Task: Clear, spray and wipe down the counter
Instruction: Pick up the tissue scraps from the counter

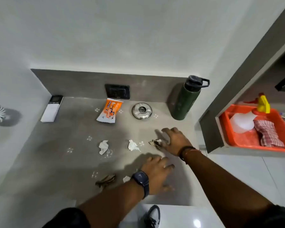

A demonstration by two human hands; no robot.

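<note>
The grey counter (59,158) carries litter: two crumpled white tissues (103,146) (133,145), a dried leaf scrap (105,179), a small paper bit (126,178) and a dark crumpled scrap (155,143). My right hand (174,140) lies over that dark scrap, its fingers touching it. Flat above the counter near the front edge is my left hand (158,174), fingers spread and holding nothing. To the right, an orange tray (234,142) holds a spray bottle (247,119) and a checked cloth (268,135).
At the back of the counter are a white remote (51,109), an orange sachet (110,110), a steel ashtray (141,111) and a green water bottle (184,99). A wall socket (117,91) sits in the backsplash. The tray rests on a separate shelf at the right.
</note>
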